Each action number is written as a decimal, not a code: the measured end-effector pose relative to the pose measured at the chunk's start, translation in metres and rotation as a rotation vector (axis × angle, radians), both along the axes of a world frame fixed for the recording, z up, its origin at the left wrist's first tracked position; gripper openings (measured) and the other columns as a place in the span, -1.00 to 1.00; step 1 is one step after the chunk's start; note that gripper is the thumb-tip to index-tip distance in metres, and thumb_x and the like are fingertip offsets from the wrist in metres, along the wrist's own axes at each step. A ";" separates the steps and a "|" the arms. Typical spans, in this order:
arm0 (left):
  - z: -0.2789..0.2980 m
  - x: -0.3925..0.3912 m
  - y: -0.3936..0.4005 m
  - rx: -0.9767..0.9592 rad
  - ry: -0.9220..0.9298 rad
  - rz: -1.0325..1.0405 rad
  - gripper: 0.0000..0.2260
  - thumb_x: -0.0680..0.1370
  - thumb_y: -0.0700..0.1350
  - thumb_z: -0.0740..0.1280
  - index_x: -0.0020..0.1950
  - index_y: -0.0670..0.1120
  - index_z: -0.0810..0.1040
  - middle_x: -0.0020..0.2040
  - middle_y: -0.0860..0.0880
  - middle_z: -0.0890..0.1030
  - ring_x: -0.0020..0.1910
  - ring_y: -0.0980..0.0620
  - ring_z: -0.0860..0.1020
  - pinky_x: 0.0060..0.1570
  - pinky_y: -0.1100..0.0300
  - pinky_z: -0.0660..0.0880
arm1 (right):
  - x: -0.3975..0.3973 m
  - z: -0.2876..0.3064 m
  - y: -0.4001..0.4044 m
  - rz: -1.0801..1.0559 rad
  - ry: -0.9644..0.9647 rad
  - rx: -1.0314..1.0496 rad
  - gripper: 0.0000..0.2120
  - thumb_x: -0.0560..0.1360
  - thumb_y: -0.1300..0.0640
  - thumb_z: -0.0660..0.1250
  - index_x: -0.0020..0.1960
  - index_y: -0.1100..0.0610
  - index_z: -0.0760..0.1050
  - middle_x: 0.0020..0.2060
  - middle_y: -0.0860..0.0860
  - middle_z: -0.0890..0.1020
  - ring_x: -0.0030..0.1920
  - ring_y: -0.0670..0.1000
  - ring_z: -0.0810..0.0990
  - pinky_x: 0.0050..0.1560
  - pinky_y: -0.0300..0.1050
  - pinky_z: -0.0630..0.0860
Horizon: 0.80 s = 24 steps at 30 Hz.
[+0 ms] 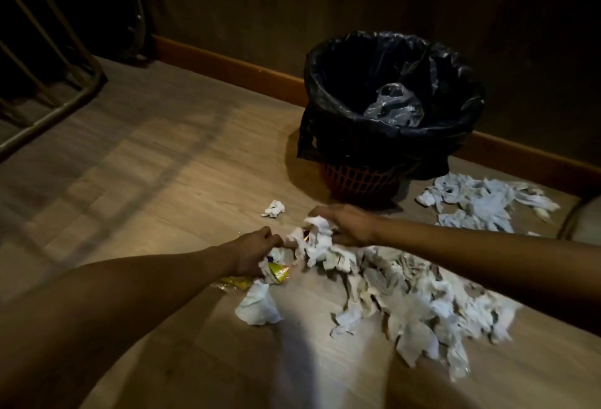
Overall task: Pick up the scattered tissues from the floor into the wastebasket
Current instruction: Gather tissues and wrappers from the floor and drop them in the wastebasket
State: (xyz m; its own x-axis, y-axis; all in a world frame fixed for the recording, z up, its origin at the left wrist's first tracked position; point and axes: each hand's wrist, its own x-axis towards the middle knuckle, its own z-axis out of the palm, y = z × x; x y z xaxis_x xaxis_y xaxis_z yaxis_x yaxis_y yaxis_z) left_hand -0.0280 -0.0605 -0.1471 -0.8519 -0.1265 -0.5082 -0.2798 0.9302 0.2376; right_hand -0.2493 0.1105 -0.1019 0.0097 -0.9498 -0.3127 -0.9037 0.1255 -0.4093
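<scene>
A big heap of crumpled white tissues spreads over the wooden floor at lower right. My right hand grips a bunch of tissues at the heap's far left end. My left hand is closed on tissue and a yellow wrapper just beside it. One small tissue ball lies apart, nearer the wastebasket. A larger loose tissue lies below my left hand. The orange mesh wastebasket with a black bag liner stands against the wall. A second tissue pile lies to its right.
Clear crumpled plastic lies inside the basket. A metal rail frame stands at far left. A wooden skirting board runs along the dark wall. A rounded pale object pokes in at the right edge.
</scene>
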 end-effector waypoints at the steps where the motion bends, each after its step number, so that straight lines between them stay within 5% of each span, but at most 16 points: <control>1: 0.000 0.000 0.000 0.006 0.000 -0.002 -0.33 0.43 -0.10 0.47 0.48 -0.05 0.26 0.26 -0.19 0.38 0.13 -0.28 0.51 0.07 0.03 0.48 | -0.006 0.006 0.004 -0.007 -0.003 -0.023 -0.50 0.47 0.13 0.33 0.40 -0.02 0.38 0.12 0.13 0.57 0.10 0.13 0.57 0.08 0.01 0.54; 5: 0.008 0.001 -0.001 0.039 0.140 0.047 -0.41 0.43 -0.23 0.31 0.46 0.04 0.39 0.22 -0.16 0.44 0.15 -0.25 0.53 0.12 0.04 0.51 | -0.016 0.027 0.025 -0.098 0.107 -0.022 -0.55 0.50 0.29 0.30 0.35 0.00 0.55 0.20 0.10 0.52 0.17 0.12 0.55 0.02 -0.21 0.37; 9: 0.021 0.004 0.007 0.110 0.194 -0.019 -0.63 0.49 -0.15 0.24 0.25 0.04 0.61 0.28 -0.11 0.49 0.33 -0.11 0.44 0.25 0.11 0.47 | -0.018 0.021 0.054 -0.074 0.232 0.135 -0.59 0.59 0.04 0.25 0.41 0.09 0.41 0.32 0.18 0.37 0.22 0.24 0.52 0.12 -0.03 0.50; 12: 0.021 0.014 0.022 0.089 -0.004 -0.066 -0.55 0.57 0.16 0.19 0.44 0.07 0.40 0.45 -0.16 0.31 0.46 -0.18 0.32 0.41 0.06 0.34 | -0.006 0.005 0.072 -0.022 0.312 0.368 -0.17 0.49 -0.33 0.26 0.58 0.07 0.07 0.56 0.22 0.08 0.48 0.27 0.30 0.38 0.05 0.40; 15: 0.025 0.028 0.033 -0.014 -0.200 -0.202 -0.12 0.35 0.49 0.27 0.57 0.22 0.03 0.61 -0.18 -0.10 0.59 -0.22 0.01 0.53 -0.06 0.13 | 0.007 -0.009 0.085 0.023 0.390 0.423 0.06 0.39 -0.35 0.39 0.63 0.03 -0.13 0.60 0.22 -0.07 0.56 0.28 0.12 0.45 0.13 0.34; 18: 0.022 0.040 0.033 -0.088 -0.170 -0.439 0.00 0.36 0.29 0.47 0.59 0.21 -0.13 0.60 -0.26 -0.22 0.59 -0.23 -0.08 0.50 -0.11 0.12 | 0.008 -0.019 0.087 0.005 0.375 0.369 -0.19 0.48 -0.03 0.42 0.58 0.01 0.05 0.52 0.25 0.14 0.43 0.27 0.33 0.31 0.07 0.45; 21: 0.013 0.038 0.032 -0.113 -0.086 -0.418 -0.28 0.50 -0.08 0.40 0.56 0.08 0.10 0.58 -0.28 0.01 0.50 -0.27 0.23 0.41 0.01 0.28 | 0.002 -0.015 0.083 0.026 0.314 0.302 -0.54 0.53 0.06 0.35 0.39 0.06 0.35 0.26 0.19 0.40 0.18 0.22 0.55 0.08 0.02 0.53; 24: 0.020 0.024 0.030 -0.058 -0.024 -0.278 -0.60 0.54 -0.19 0.29 0.37 -0.02 0.41 0.40 -0.18 0.34 0.22 -0.20 0.50 0.20 0.07 0.45 | -0.005 -0.005 0.080 0.015 0.274 0.277 -0.66 0.53 0.05 0.33 0.30 0.07 0.46 0.19 0.15 0.46 0.12 0.20 0.58 0.07 0.00 0.54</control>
